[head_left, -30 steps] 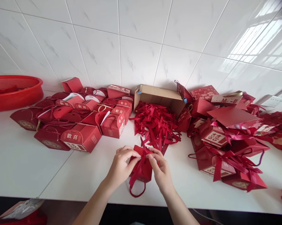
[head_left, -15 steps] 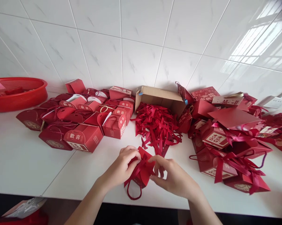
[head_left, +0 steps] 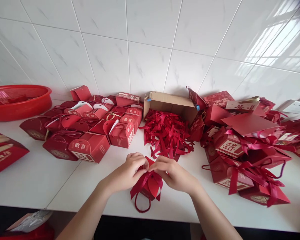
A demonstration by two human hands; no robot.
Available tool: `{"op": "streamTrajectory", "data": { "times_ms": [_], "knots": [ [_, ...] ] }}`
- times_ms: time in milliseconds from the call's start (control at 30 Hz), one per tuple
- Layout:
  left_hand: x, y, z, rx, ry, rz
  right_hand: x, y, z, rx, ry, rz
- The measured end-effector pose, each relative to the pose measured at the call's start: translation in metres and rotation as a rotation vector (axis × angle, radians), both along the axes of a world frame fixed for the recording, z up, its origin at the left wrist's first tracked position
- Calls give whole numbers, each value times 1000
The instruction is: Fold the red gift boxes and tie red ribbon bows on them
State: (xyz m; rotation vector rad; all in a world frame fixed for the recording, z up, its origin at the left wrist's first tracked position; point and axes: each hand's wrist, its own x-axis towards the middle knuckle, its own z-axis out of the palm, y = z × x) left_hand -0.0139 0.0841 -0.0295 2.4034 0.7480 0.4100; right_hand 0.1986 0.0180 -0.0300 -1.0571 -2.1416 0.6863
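Note:
A small red gift box stands on the white table close to the front edge. Over its top runs a dark red satin ribbon, its tails hanging down on both sides. My left hand is closed, thumb and fingers pinching the ribbon at the top of the box. From the right, my right hand pinches the ribbon at the same spot, its fingertips almost touching the left ones. The fingers partly hide the knot. A twisted cord handle loops out toward me.
Rows of red gift boxes stand left. Behind my hands, a cardboard box spills loose ribbons. Ribboned boxes pile up right. Far left are a red plastic basket and another person's fingers on a red box.
My right hand has moved up and left to the ribbon and closed on it. At the far left, a red box with another person's fingers on it has come into view.

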Motion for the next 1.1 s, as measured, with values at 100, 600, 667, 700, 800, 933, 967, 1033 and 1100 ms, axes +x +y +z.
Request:
{"op": "streamTrajectory", "data": {
  "times_ms": [100, 600, 667, 700, 800, 933, 967, 1033, 1100],
  "knots": [
    [-1, 10, 2, -6, 49, -50, -3, -6, -9, 43, -200, 0],
    [-2, 20, 13, -95, 149, -106, -8, -11, -23, 1, -244, -38],
    [-3, 20, 14, -121, 168, -99, -8, -11, -22, -10, -231, -32],
    [-4, 20, 15, -139, 171, -105, -8, -10, -22, -15, -228, -31],
    [-4, 21, 14, -212, 122, -176, -8, -9, -24, -16, -208, -34],
    [-3, 25, 9, -299, -13, -253, -7, -9, -29, 17, -143, -21],
    [-2, 25, 8, -309, -32, -253, -7, -8, -30, 27, -130, -21],
    [-1, 27, 5, -305, -60, -224, -7, -9, -31, 39, -122, -30],
    [0, 29, 3, -276, -74, -162, -7, -9, -31, 35, -130, -40]
  ]
}}
